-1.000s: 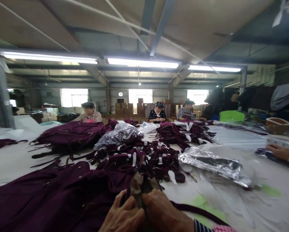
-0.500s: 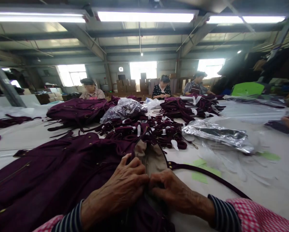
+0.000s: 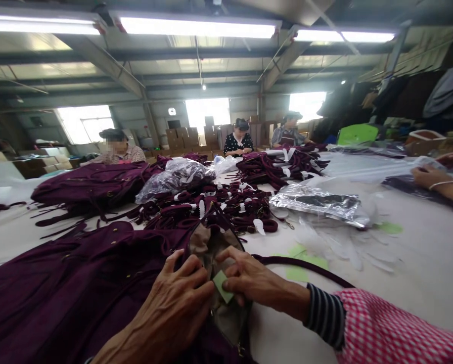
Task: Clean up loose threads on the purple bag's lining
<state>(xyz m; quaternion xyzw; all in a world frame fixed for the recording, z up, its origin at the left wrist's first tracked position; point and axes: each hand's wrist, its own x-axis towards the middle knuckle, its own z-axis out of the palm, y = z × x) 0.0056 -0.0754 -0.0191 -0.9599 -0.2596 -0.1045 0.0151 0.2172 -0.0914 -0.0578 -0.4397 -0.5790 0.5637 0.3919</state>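
A dark purple bag (image 3: 71,288) lies in front of me, its mouth open on a beige lining (image 3: 200,240). With curled fingers my left hand (image 3: 175,298) grips the edge of the bag's opening. My right hand (image 3: 249,278) is over the opening, pinching a small light green paper slip (image 3: 222,287) between thumb and fingers. The bag's purple handle (image 3: 306,261) arcs across the table to the right. My left fingertips are hidden by the fold of the bag.
Purple straps (image 3: 230,202) with white wrappings lie piled behind the bag. Plastic film (image 3: 177,174), a silver packet (image 3: 321,202) and green slips (image 3: 298,273) are on the table (image 3: 412,273). A co-worker's hand (image 3: 431,177) is at far right. Several people sit opposite.
My right hand has moved off the bag's edge to above the opening, and the green slip now shows in its fingers. My left hand stays on the edge. The view has turned right.
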